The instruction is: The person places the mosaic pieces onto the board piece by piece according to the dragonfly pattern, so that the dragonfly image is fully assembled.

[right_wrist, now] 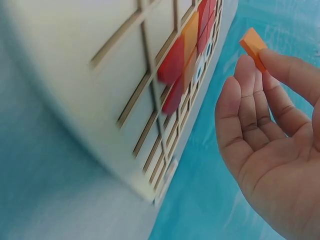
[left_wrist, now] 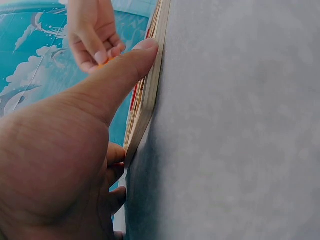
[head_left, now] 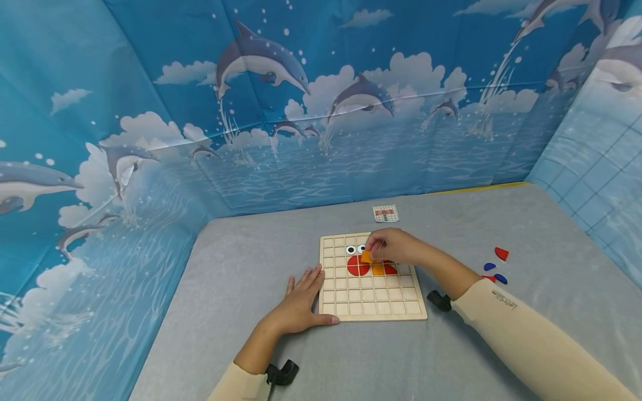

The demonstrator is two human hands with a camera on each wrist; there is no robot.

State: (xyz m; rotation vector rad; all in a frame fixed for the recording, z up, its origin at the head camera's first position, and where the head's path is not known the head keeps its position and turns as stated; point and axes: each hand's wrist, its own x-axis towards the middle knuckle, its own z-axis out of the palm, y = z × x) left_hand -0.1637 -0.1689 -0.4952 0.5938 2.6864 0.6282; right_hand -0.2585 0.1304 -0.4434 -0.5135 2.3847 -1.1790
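Note:
A wooden grid board [head_left: 353, 296] lies on the grey cloth. My left hand [head_left: 296, 307] rests at its left side, fingers extended along the edge and thumb on the near corner; in the left wrist view the thumb touches the rim. Over the board's upper part, my right hand [head_left: 396, 246] pinches a small orange tile [right_wrist: 254, 45] between thumb and fingers, raised off the grid. Beneath and around it sit red rounded pieces [head_left: 354, 267], another orange tile [head_left: 378, 270] and white eye pieces [head_left: 350, 250]. The right hand hides part of the upper right cells.
A small printed pattern card [head_left: 385, 213] lies behind the board. Right of the board are loose pieces: a red quarter-round [head_left: 501, 253], blue pieces [head_left: 489, 267] and another red one. A dolphin-print curtain [head_left: 311, 167] stands behind the table.

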